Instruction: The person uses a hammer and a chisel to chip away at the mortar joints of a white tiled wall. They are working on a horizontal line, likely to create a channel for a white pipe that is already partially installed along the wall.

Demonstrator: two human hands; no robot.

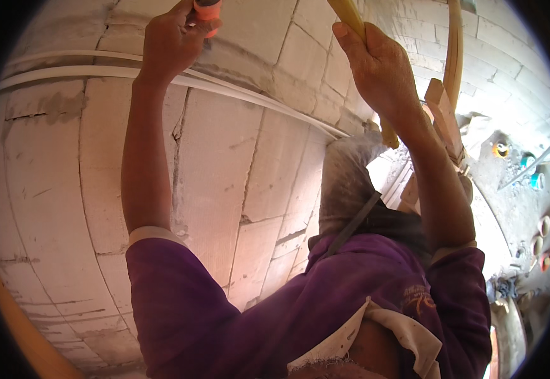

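Note:
Up at the top edge, my left hand point(175, 44) is closed round a short orange grip point(207, 11) with a dark tip below it, close to the block wall point(212, 170). The frame cuts off its upper part, so I cannot tell the kind of tool. To the right, my right hand point(385, 76) is wrapped round a long yellowish handle point(349, 16). Its lower end sticks out below my wrist, while its upper end runs out of view. Two thin white pipes point(243, 95) run along the wall below my left hand.
Wooden posts and timber pieces point(444, 114) stand right of my right forearm. On the grey floor point(502, 189) at the far right lie several small round things, some blue, one yellow-orange. A wooden edge point(19, 322) curves along the lower left.

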